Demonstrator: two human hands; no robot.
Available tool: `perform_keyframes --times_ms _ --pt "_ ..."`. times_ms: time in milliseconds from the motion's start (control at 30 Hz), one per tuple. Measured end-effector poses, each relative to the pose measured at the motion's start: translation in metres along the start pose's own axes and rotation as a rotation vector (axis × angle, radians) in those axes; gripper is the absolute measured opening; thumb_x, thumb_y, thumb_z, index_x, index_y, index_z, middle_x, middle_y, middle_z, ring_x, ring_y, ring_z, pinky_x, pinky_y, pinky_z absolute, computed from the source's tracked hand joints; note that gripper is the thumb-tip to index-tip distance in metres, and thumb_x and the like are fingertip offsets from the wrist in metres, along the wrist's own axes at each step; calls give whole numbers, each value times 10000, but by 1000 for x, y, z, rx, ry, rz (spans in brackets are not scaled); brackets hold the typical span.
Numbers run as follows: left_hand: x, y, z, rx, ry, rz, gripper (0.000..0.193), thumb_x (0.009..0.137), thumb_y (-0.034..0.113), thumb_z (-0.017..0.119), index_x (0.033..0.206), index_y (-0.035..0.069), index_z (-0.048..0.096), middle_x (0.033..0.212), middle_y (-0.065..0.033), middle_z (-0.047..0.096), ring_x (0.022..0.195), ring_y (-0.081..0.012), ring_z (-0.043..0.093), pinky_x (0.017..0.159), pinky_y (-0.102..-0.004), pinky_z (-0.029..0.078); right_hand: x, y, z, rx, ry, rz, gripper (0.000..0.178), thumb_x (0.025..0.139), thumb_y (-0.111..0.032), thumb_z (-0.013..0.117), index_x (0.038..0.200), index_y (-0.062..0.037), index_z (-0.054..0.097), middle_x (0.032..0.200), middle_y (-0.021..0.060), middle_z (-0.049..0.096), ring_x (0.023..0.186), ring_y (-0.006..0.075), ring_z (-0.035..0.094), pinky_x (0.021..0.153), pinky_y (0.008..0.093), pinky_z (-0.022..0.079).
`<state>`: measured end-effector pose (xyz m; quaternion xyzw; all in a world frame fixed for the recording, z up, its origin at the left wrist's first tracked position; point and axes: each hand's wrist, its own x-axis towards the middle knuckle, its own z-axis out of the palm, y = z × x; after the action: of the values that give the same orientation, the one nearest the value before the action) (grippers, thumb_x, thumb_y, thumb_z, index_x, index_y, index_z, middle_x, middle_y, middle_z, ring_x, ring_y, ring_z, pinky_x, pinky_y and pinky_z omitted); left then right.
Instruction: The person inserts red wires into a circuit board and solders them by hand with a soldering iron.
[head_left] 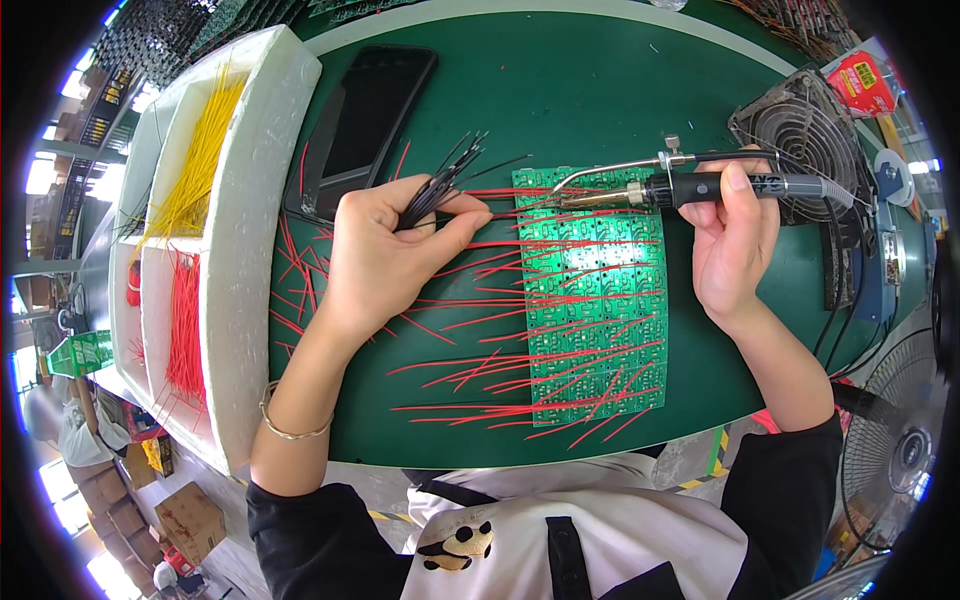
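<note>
A bundle of thin black wires (452, 178) is gripped in my left hand (380, 245). Its thumb and index finger pinch together at the left edge of a green circuit board panel (592, 262); a wire end there is too small to make out. Many red wires (480, 358) run leftward off the board in rows. My right hand (735, 245) is closed around the black handle of a soldering iron (695, 188). The iron lies level over the board's top rows, tip pointing left. A curved metal feed tube (605, 170) is clamped to it and bends down toward the tip.
At left stands a white foam box (262, 110) with yellow wires (205, 150) and red wires (186, 320) in compartments. A black phone (370, 110) lies beside it. A small square fan (800, 120) sits far right, near cables; a larger fan (895, 440) stands off the table's right side.
</note>
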<state>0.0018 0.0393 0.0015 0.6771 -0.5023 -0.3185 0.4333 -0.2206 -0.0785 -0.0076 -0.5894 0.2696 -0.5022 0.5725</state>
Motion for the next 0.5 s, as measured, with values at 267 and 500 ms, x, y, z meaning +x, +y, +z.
perform_keyframes --times_ms 267,500 --pt "0 -1 0 -11 -5 -5 56 755 -7 650 800 -39 651 494 119 321 466 28 227 443 -165 177 0 0 0 -10 -9 0 176 916 -177 388 815 -41 437 635 11 391 564 61 317 519 221 287" --pt "1 2 0 23 -5 3 65 752 9 659 803 -31 658 495 116 310 466 24 222 442 -170 173 2 0 0 -28 6 2 173 917 -177 395 808 -47 432 622 5 386 554 60 309 508 221 277"
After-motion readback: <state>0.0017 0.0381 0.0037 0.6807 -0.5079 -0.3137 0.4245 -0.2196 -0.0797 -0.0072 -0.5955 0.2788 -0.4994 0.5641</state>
